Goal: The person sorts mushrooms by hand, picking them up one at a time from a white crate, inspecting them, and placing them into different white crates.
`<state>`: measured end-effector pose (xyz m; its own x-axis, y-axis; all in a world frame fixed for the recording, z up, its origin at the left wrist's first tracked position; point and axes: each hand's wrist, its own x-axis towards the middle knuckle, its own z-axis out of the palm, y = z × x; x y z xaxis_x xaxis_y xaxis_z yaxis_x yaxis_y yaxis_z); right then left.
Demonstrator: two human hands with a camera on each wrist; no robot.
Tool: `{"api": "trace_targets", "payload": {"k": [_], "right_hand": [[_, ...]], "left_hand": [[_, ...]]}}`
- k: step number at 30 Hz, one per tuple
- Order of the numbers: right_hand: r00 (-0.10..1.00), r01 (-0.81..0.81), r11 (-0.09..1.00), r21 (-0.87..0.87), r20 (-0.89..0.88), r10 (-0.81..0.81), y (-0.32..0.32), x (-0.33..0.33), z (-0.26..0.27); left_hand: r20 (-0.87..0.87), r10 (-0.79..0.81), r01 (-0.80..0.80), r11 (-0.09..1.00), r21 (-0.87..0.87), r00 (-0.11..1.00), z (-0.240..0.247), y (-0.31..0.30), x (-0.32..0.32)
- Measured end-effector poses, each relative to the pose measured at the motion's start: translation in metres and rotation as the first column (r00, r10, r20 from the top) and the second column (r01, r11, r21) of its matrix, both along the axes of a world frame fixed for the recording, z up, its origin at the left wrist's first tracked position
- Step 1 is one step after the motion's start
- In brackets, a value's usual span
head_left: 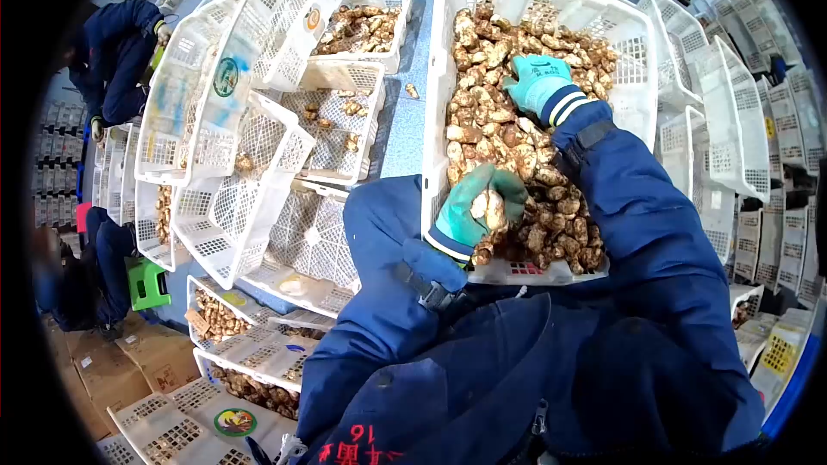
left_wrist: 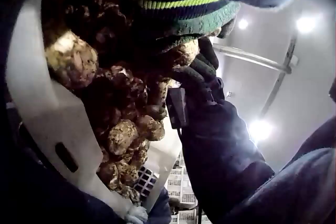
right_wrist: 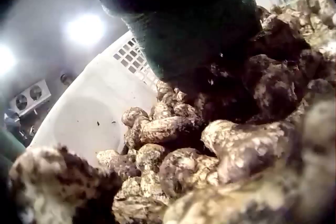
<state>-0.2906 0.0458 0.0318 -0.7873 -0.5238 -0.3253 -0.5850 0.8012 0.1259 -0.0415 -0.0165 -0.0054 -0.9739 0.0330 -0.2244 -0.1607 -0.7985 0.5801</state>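
Observation:
A white crate [head_left: 633,69] stands before me, filled with knobbly brown-and-cream tubers [head_left: 495,125]. My left hand [head_left: 482,202], in a teal glove with a striped cuff, holds a pale tuber [head_left: 489,208] over the crate's near left part. The left wrist view shows that tuber [left_wrist: 187,52] under the gloved fingers, with darker tubers [left_wrist: 123,137] below. Farther in, my right hand [head_left: 543,83] reaches down onto the heap, back of the glove up. Its fingertips are hidden among the tubers [right_wrist: 168,129] in the right wrist view, so I cannot tell what they grip.
To the left, white crates [head_left: 370,77] hold a few tubers, and tilted crates [head_left: 241,189] lean beside them. More crates [head_left: 732,120] stack up at the right. Two people [head_left: 121,60] sit at far left near a green stool [head_left: 148,284]. One loose tuber [head_left: 412,90] lies on the blue floor.

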Motion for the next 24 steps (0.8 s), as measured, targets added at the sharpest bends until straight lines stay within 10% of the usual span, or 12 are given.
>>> {"api": "trace_targets", "payload": {"k": [3,9,10,13,15,20,24], "right_hand": [[0.998,0.056,0.982,-0.182,0.037,-0.050,0.019,-0.010,-0.005],[0.831,0.454,0.684,-0.571,0.548,-0.094,0.062,0.024,0.046],[0.913,0.143,0.826,-0.546,0.394,0.102,0.061,0.038,0.060],[0.867,0.186,0.864,-0.468,0.492,0.080,0.039,0.055,0.098],[1.000,0.020,0.911,-0.412,0.030,-0.008,0.017,0.015,0.032],[0.976,0.174,0.984,0.044,0.125,-0.178,-0.031,0.008,0.009],[0.959,0.165,0.982,-0.089,0.245,-0.139,-0.018,-0.019,-0.008]], "left_hand": [[-0.095,-0.008,0.052,0.883,0.467,0.995,-0.013,-0.002,-0.007],[-0.054,0.110,-0.080,0.916,0.394,0.992,-0.008,-0.005,-0.010],[-0.041,0.105,-0.078,0.900,0.429,0.994,-0.002,-0.004,-0.010],[-0.076,0.055,-0.006,0.845,0.534,0.996,0.002,-0.002,-0.013],[-0.153,-0.007,0.099,0.792,0.602,0.988,-0.008,-0.004,-0.012],[-0.101,-0.006,0.065,0.804,0.591,0.995,-0.006,-0.006,-0.012],[-0.107,0.025,0.049,0.776,0.628,0.994,-0.017,-0.005,-0.015]]}}
